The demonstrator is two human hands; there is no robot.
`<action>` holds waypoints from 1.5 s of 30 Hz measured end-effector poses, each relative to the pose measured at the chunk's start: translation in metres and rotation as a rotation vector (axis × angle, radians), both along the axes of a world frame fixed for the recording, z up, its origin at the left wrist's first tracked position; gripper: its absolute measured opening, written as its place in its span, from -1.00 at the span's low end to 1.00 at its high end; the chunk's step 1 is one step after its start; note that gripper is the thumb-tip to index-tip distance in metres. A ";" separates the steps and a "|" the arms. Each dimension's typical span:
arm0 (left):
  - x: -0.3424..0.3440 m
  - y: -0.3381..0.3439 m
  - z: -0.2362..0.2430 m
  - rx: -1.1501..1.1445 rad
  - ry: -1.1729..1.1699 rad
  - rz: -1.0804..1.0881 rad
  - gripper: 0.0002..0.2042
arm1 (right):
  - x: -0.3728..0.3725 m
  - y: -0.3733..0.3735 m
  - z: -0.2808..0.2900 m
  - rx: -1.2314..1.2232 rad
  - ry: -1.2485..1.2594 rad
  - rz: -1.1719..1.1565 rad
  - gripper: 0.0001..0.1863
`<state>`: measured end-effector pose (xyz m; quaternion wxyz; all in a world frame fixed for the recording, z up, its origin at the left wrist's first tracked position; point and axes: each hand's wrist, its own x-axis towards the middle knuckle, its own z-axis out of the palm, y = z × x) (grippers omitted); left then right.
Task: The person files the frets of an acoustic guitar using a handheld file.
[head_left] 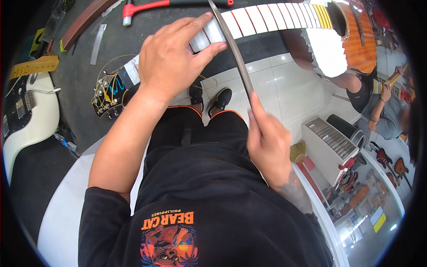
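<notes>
An acoustic guitar (358, 38) lies across a dark work surface, its body at the far right and its headstock (109, 91) at the left. White tape covers the fretboard (262, 18) between the frets, with yellow strips near the soundhole. My left hand (171, 55) grips the neck near the headstock, thumb on the near edge and fingers over the far side. In my right hand (271, 144) is a long, narrow metal file (235, 49), held by its near end. It crosses the neck just right of my left fingertips. The file's handle end is hidden in my fist.
A red hammer (147, 6) and a steel ruler (96, 44) lie beyond the neck. At left are a cream electric guitar body (42, 107) and a loose maple neck (38, 66). Another person (382, 104) sits at right, near a white drawer cabinet (324, 151) and a glass display case (378, 200).
</notes>
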<state>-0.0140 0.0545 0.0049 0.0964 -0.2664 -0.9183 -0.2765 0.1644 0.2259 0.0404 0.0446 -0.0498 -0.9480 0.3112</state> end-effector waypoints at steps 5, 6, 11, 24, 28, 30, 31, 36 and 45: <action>-0.004 0.003 0.002 -0.022 -0.011 0.001 -0.48 | -0.089 -0.009 0.004 -0.031 0.017 -0.004 -0.57; -0.004 0.003 0.002 -0.017 -0.015 0.003 -0.48 | -0.094 -0.009 0.004 -0.082 0.015 -0.009 -0.58; -0.003 0.001 0.004 -0.021 -0.013 0.006 -0.48 | -0.033 0.000 -0.002 -0.089 0.029 0.005 -0.52; -0.002 0.006 0.007 -0.005 -0.059 -0.003 -0.50 | -0.082 -0.002 -0.004 -0.074 0.000 0.019 -0.52; -0.001 0.003 0.006 0.010 -0.028 -0.005 -0.50 | -0.077 -0.003 -0.006 -0.106 0.010 0.051 -0.52; -0.003 0.006 0.008 0.034 0.003 -0.008 -0.50 | -0.050 0.008 -0.005 -0.094 -0.012 0.065 -0.50; -0.003 0.008 0.009 0.032 -0.016 -0.012 -0.51 | -0.027 0.015 -0.005 -0.086 -0.035 0.063 -0.49; -0.002 0.008 0.007 0.010 0.011 -0.040 -0.52 | 0.046 0.025 -0.006 -0.072 -0.084 0.052 -0.42; -0.001 0.006 0.005 0.021 -0.035 0.020 -0.52 | -0.095 -0.005 -0.014 -0.028 0.110 0.078 -0.54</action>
